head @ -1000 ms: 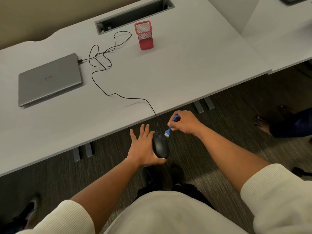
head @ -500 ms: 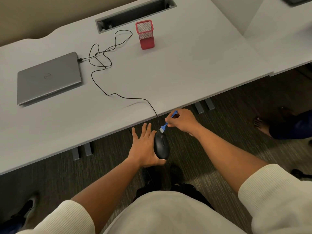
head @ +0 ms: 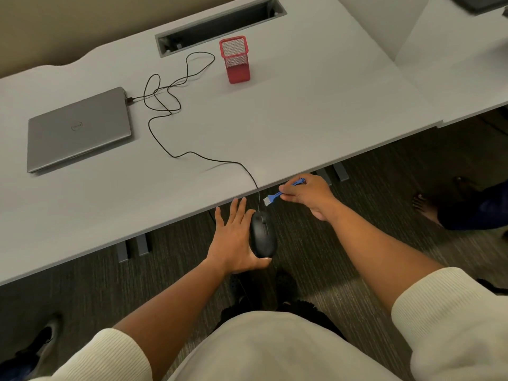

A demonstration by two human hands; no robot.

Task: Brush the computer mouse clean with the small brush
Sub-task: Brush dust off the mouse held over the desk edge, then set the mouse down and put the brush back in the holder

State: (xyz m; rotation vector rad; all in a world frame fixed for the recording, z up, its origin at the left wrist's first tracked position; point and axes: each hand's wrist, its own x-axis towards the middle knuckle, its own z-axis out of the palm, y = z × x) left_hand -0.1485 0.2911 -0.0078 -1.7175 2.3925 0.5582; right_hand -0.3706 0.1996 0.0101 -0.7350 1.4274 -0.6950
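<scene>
A black wired computer mouse [head: 262, 235] is held in the air just off the desk's front edge. My left hand [head: 233, 237] holds it from the left, with the fingers stretched out along its side and the thumb hooked round its rear end. My right hand [head: 305, 193] pinches the handle of the small blue brush [head: 272, 198]. Its pale bristles point down-left, just past the mouse's front end and beside the cord [head: 165, 144].
The cord runs over the white desk [head: 302, 119] to a closed grey laptop [head: 79, 130]. A red mesh pen holder [head: 235, 60] stands by the cable slot [head: 220, 26]. Another person's bare foot [head: 423, 207] is at the right, and a shoe [head: 41, 342] is at the bottom left.
The brush has swept forward along the mouse's right side, from its middle to just beyond its front end. My left hand and the mouse have stayed put.
</scene>
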